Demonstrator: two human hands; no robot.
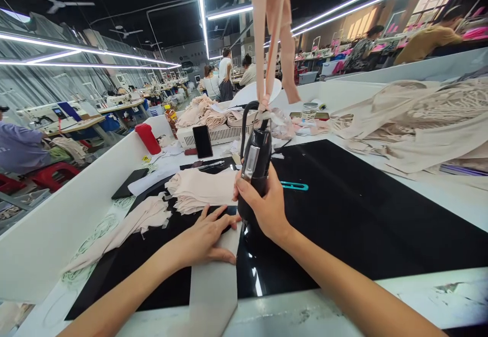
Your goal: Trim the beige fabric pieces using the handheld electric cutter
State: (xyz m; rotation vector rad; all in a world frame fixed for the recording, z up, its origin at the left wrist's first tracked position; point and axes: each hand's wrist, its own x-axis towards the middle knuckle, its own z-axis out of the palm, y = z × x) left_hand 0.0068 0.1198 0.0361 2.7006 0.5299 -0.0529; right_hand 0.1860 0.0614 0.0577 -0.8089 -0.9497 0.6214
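My right hand [265, 205] is closed around a black hand-held tool [254, 166] that hangs upright from beige cloth strips [271, 32] above; its lower end meets the black work surface [362, 210]. My left hand [208, 238] lies flat with fingers spread on a grey-beige fabric strip [213, 291] that runs off the table's near edge, just left of the tool. A stack of pink-beige cut fabric pieces [200, 187] sits just beyond my left hand.
A teal clipper [294, 186] lies right of the tool. A phone [202, 141], a red cup [148, 139], a white basket with fabric [221, 131] and a heap of beige garments [419, 118] ring the surface. White walls border the table. Other people work at sewing stations behind.
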